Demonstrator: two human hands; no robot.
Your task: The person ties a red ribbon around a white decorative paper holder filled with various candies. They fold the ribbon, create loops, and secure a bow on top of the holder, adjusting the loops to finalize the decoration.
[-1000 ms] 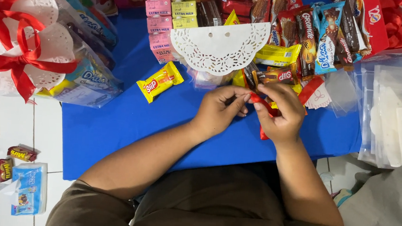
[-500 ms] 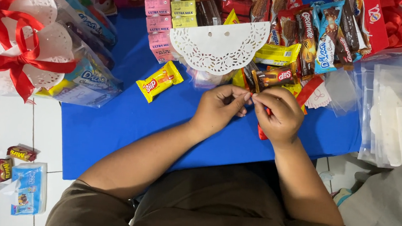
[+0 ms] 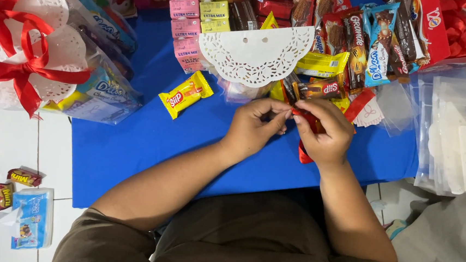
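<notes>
**Both hands pinched on a red ribbon over blue cloth**

Left hand [image 3: 255, 126] curled, thumb and forefinger closed on the end of a red ribbon [image 3: 304, 141]. Right hand [image 3: 323, 133] pressed close against it, fingers folded round the same ribbon, knuckles up. Fingertips of the two hands touching or nearly so at the ribbon's upper end. Loose tail of ribbon hanging out below the right palm, lying on the blue cloth [image 3: 134, 140] near its front edge.

Just beyond the fingers, a clear bag of snacks [image 3: 246, 91] topped by a white paper doily [image 3: 256, 53] folded to a half circle, two small holes punched near its straight edge. Beside the bag to the left, a yellow wafer packet [image 3: 185, 94] lying alone and tilted on the cloth. Behind the doily, pink milk cartons [image 3: 184, 12] stacked in a column, yellow ones next to them. To the right of those, a crowded row of chocolate bars [image 3: 354, 41] in brown, red and blue wrappers.

Far right, a pile of clear plastic bags [image 3: 452, 124] with white doilies inside, partly off the cloth. Far left, finished parcels [image 3: 57, 69] wrapped in doilies and tied with red bows [image 3: 21, 67]. Lower left, on the white tiled floor [image 3: 40, 150], a small tissue pack [image 3: 30, 218] and two red sweet wrappers [image 3: 22, 177].
</notes>
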